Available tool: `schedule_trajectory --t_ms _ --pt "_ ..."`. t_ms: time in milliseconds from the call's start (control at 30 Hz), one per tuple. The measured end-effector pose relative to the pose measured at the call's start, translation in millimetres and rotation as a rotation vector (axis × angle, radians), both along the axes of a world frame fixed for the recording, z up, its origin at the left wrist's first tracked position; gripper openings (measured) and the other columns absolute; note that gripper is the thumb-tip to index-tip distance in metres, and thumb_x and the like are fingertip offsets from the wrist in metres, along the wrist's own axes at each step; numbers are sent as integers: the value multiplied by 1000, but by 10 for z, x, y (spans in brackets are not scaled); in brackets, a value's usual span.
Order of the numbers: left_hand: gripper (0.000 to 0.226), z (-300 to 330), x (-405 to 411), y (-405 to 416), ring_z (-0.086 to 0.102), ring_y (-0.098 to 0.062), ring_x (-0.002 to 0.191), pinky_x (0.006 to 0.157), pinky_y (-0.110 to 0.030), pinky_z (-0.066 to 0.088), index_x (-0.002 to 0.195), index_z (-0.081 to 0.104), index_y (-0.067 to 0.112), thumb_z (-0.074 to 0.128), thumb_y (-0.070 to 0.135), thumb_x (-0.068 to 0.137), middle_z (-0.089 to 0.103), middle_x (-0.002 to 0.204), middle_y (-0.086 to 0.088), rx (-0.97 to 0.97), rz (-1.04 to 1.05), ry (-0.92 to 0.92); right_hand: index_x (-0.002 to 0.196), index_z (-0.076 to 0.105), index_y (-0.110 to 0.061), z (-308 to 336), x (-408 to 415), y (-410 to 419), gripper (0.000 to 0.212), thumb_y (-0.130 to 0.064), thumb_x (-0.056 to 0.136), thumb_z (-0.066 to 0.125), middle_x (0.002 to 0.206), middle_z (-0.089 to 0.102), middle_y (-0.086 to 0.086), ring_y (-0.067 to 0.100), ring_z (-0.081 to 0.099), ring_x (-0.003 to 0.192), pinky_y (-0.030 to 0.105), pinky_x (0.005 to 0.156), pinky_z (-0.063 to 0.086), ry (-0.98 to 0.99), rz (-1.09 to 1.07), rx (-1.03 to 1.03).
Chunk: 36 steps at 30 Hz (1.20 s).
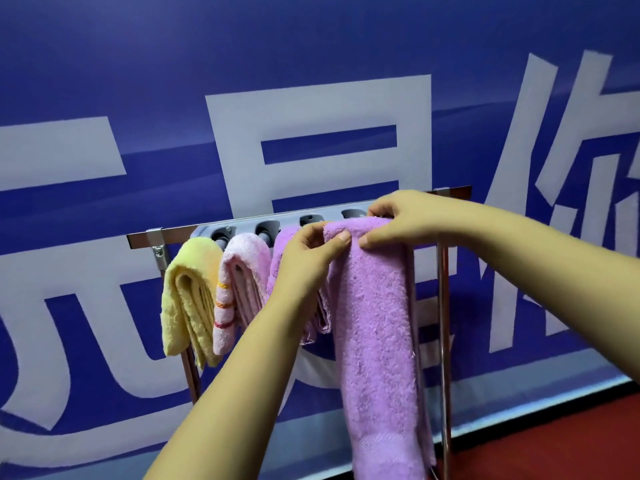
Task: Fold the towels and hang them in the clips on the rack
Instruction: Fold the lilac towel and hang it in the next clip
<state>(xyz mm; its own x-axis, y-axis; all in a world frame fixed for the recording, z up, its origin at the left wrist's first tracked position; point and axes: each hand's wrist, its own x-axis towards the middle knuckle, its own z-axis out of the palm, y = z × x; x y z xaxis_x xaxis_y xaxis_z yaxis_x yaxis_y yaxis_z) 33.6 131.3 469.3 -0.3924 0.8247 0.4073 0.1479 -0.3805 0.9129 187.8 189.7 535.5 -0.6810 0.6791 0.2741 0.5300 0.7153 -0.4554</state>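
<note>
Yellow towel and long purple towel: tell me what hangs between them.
Head view: a pink towel with orange stripes, then a shorter purple towel, partly behind the left hand.

Both my forearms are bare and extend up and forward, converging near the centre of view. My left hand (311, 251) is raised with its back toward me, thumb extended to the right and pressed flat, fingers curled out of sight behind. My right hand (398, 220) comes in from the right, palm down, fingers bent over and thumb tip pressing just beside my left thumb.
</note>
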Motion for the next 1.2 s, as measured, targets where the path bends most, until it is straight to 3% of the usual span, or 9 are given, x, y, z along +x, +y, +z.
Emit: schedule_trajectory --t_ms 100,233,333,467,633,733,1000,1100,1200 --pt "35 66 18 27 61 -14 110 99 -37 48 121 57 14 62 14 87 64 118 0 15 161 -48 74 56 -15 198 -130 75 19 -30 80 65 74 54 2 16 50 63 24 51 41 36 -55 6" --pt "38 -61 102 -18 55 -20 117 105 -44 42 127 52 15 52 30 92 59 127 -5 52 206 -125 78 51 -13 461 -270 156 17 -22 79 65 72 48 7 20 47 58 19 44 42 162 -114 -38" --pt "60 -158 127 53 49 -33 125 109 -53 34 123 52 15 43 54 79 54 132 -14 -13 141 -148 66 44 -13 640 -360 191 25 -18 81 63 65 43 4 17 43 51 13 34 36 216 -149 -46" --pt "80 -207 147 189 38 -3 135 117 -43 24 138 45 38 38 77 68 44 146 19 -7 46 -257 71 47 -14 748 -572 199 18 -18 83 60 69 47 6 19 47 53 18 40 43 264 -142 -107" --pt "120 -380 194 372 34 -4 138 119 -37 21 143 41 32 33 102 46 40 150 14 -31 36 -297 102 53 -9 666 -886 296 23 -21 85 61 84 58 13 25 59 61 31 48 55 192 -126 -335" --pt "126 -479 232 433 26 -4 141 120 -38 16 147 34 32 29 103 43 31 154 15 -22 60 -311 97 50 -6 576 -1019 353 20 -20 87 60 77 58 13 23 58 58 27 44 54 148 -137 -419" --pt "110 -293 168 636 29 -4 140 119 -38 18 145 36 35 22 100 57 35 152 16 -10 141 -283 80 48 -5 613 -1042 573 14 -14 91 53 64 58 8 17 59 47 27 41 53 408 -143 -695" --pt "76 -110 205 627 23 -7 143 120 -38 15 148 30 31 21 74 87 28 156 11 25 161 -183 80 51 -3 704 -911 687 14 -13 90 54 56 62 8 17 61 45 33 48 55 548 -162 -807" --pt "61 31 188 698 26 -10 142 120 -37 17 148 32 26 22 58 97 31 155 7 45 177 -94 80 52 -1 779 -745 767 16 -13 90 55 68 62 9 19 61 40 35 45 54 671 -167 -881"
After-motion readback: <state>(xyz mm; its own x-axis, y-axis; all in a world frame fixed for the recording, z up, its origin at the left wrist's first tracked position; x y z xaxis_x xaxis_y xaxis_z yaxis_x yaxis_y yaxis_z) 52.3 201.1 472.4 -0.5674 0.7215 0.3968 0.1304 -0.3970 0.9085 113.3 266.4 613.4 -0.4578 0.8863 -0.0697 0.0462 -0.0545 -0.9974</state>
